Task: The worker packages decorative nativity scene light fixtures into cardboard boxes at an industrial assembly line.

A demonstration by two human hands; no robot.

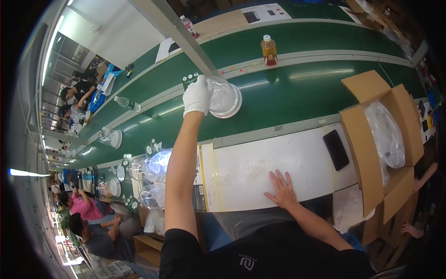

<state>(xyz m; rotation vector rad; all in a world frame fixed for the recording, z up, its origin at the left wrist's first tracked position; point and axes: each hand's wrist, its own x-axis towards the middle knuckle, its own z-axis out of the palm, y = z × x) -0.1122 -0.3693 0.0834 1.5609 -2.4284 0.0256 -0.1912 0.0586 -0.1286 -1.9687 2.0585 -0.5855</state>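
Two hands are in view. The left hand (197,95), in a white glove, is extended at full arm's reach over the green conveyor belt (297,90). Its fingers are curled over the near edge of a clear dome-shaped lid (223,96), which sits on a round white base (234,108). The assembled unit rests on the belt, just beyond the counter (260,169). Whether the grip is closed tight or only resting on the dome cannot be told from this view.

The right hand (281,188) is bare. It lies flat on the white counter surface, fingers spread, holding nothing.

Status, as a judgement: the lid and base appear joined and the unit already stands on the belt, so placement looks essentially complete; releasing the left hand appears to be what remains for this unit.

Further stock is present. A cluster of clear plastic-wrapped pieces (155,169) lies at the left end of the counter. An open cardboard box (371,153) with a clear plastic liner stands at the right end. A dark phone (335,149) lies on the counter near the box. A bottle of amber liquid (268,50) stands on the belt divider farther out. A similar white-based unit (113,138) sits on the belt to the left, where other people work along the line.
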